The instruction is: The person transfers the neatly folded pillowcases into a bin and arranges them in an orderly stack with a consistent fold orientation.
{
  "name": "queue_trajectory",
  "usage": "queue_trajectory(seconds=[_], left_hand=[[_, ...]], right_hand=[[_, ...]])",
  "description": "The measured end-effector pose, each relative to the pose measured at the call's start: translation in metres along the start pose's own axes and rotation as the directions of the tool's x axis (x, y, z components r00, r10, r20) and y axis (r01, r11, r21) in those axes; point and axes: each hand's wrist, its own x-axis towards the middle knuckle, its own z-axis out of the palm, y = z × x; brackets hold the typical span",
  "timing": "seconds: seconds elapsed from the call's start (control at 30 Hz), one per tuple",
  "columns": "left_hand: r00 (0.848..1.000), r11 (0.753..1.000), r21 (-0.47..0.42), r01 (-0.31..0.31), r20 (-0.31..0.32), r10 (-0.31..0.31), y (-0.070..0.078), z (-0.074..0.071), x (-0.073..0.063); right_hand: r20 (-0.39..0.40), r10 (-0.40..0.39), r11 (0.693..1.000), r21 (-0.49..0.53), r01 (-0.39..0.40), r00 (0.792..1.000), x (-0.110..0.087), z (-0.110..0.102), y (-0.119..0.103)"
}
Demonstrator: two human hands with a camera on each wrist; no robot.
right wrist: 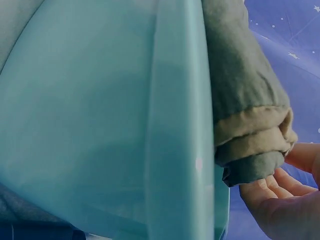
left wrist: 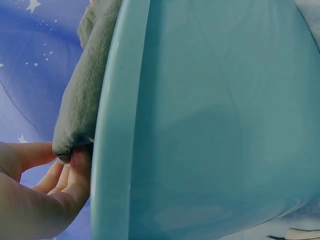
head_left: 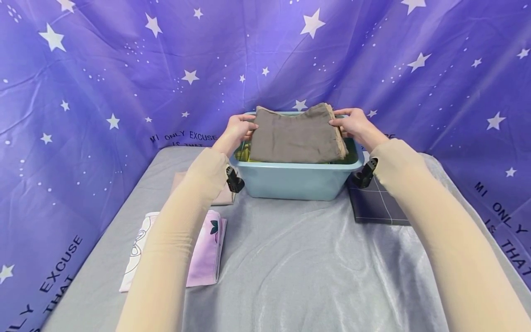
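Observation:
A folded grey-brown cloth point(head_left: 294, 136) with tan edges lies across the mouth of a light blue plastic basin point(head_left: 296, 182). My left hand point(head_left: 237, 131) pinches its left side between thumb and fingers; the left wrist view shows that hand point(left wrist: 47, 187) at the cloth's folded corner point(left wrist: 82, 110), beside the basin's rim. On the other side, my right hand point(head_left: 354, 124) grips the layered right edge. In the right wrist view the fingers lie under the stacked layers point(right wrist: 255, 140) of the cloth. Something yellow-green point(head_left: 244, 152) shows inside the basin, mostly hidden by the cloth.
A pink-and-white printed folded cloth point(head_left: 205, 258) lies at the left front, partly behind my left sleeve. Farther back is a beige folded cloth point(head_left: 224, 197). A dark checked folded cloth point(head_left: 373, 205) lies right of the basin. A purple starry curtain point(head_left: 257, 50) hangs behind the grey-covered surface point(head_left: 298, 267).

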Motion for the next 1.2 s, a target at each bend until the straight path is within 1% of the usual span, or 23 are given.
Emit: queue_trajectory(seconds=[0.13,0.27,0.53,0.63,0.87,0.97,1.07,1.13,1.2], left_hand=[[1.000,1.000,-0.013,-0.007,-0.001,0.007,-0.0019,0.0014,0.0010],[1.000,1.000,-0.011,-0.009,0.004,0.009,-0.0033,0.0028,0.0010],[1.000,0.999,0.030,-0.012,0.002,0.012,-0.0039,0.0034,-0.0008],[1.000,1.000,0.029,-0.011,0.001,0.011,-0.0036,0.0032,-0.0014],[1.000,0.998,0.059,-0.009,-0.008,0.009,-0.0031,0.0025,-0.0009],[1.000,0.999,0.050,-0.008,-0.006,0.008,-0.0030,0.0015,0.0002],[1.000,1.000,-0.001,-0.010,-0.010,0.010,-0.0023,-0.0008,0.0004],[1.000,1.000,-0.016,-0.012,-0.015,0.012,-0.0012,-0.0026,-0.0007],[1.000,1.000,-0.014,-0.022,-0.009,0.022,0.0000,-0.0037,-0.0023]], right_hand=[[-0.003,0.002,1.000,-0.024,-0.002,1.000,0.0002,0.0009,0.0007],[-0.002,0.003,1.000,-0.027,-0.003,1.000,0.0009,0.0007,0.0017],[0.007,0.004,1.000,-0.008,-0.004,1.000,0.0009,0.0007,0.0035],[0.007,0.004,1.000,-0.006,-0.004,1.000,0.0007,0.0008,0.0037],[-0.002,0.011,0.999,-0.051,-0.011,1.000,0.0018,0.0001,0.0029],[0.015,0.014,1.000,-0.024,-0.014,1.000,0.0014,-0.0008,0.0023],[0.034,0.004,1.000,0.030,-0.005,0.999,0.0001,-0.0025,0.0026],[0.049,-0.009,0.998,0.061,0.006,0.999,-0.0012,-0.0043,0.0031],[0.053,-0.026,0.997,0.069,0.022,0.998,-0.0028,-0.0061,0.0038]])
